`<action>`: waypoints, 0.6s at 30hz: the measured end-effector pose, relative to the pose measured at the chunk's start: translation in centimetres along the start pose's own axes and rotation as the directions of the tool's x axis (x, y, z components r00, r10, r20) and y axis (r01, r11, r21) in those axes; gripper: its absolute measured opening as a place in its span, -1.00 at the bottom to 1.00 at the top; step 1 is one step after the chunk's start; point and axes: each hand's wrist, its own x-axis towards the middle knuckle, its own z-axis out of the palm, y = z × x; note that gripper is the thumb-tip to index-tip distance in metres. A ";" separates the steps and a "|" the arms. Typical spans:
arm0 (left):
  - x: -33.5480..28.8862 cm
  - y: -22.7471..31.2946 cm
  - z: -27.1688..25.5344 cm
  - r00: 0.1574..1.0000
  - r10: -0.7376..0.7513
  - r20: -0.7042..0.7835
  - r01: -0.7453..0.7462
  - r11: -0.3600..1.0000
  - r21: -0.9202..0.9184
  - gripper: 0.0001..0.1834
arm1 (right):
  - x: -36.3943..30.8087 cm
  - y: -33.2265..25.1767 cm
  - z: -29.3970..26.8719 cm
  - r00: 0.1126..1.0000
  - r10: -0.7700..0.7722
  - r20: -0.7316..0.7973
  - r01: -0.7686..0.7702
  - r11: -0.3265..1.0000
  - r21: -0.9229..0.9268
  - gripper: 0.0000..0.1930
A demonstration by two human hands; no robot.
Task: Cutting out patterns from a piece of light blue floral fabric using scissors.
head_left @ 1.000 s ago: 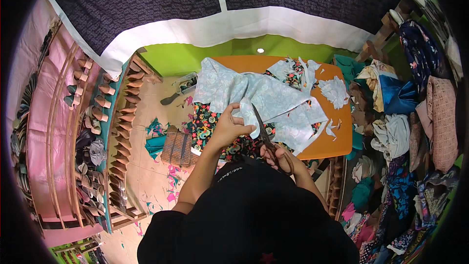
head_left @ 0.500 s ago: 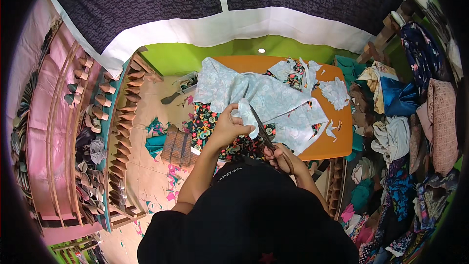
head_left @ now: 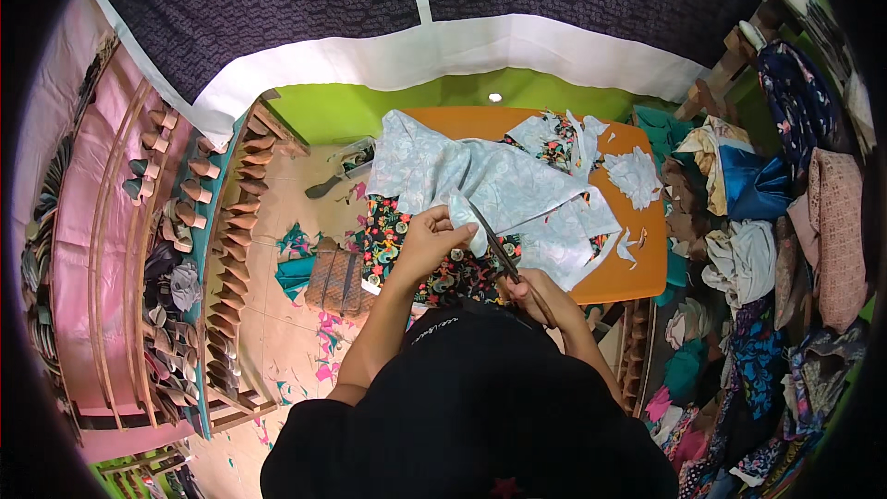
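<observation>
My left hand (head_left: 429,242) pinches a small pale piece of cloth (head_left: 460,212) between thumb and fingers. Scissors (head_left: 504,257) with long dark blades are in my right hand (head_left: 538,296), their tips pointing up and left against the right edge of that piece. How far the blades are apart is too small to tell. Beneath and beyond my hands, a large fabric (head_left: 480,166) lies rumpled, pale side up. Its dark floral side (head_left: 397,238) shows at the left, partly hidden by my left forearm.
The fabric lies on an orange table (head_left: 637,268), with pale scraps (head_left: 632,176) at its right. Wooden shoe forms line a rack (head_left: 242,240) on the left. Heaped cloths (head_left: 739,263) fill the right side. A brown woven bag (head_left: 338,277) and colourful scraps are on the floor.
My left hand has drawn slightly down and left with the cloth piece, which has turned a little. The scissors have shifted slightly with my right hand.
</observation>
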 end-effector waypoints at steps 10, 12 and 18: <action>-0.2 0.1 0.1 1.000 -0.008 0.024 0.005 0.991 0.130 -0.80 | -0.1 1.8 0.4 0.983 -0.092 0.161 0.027 0.931 0.365 -0.29; -0.2 0.0 -0.1 1.000 0.001 0.029 -0.005 0.993 0.120 -0.80 | -0.1 1.2 0.4 0.978 -0.091 0.187 0.015 0.927 0.374 -0.29; -0.1 -0.5 -0.1 1.000 0.017 0.024 -0.019 0.996 0.093 -0.79 | 0.2 0.4 0.7 0.993 0.008 0.115 -0.049 0.934 0.353 -0.22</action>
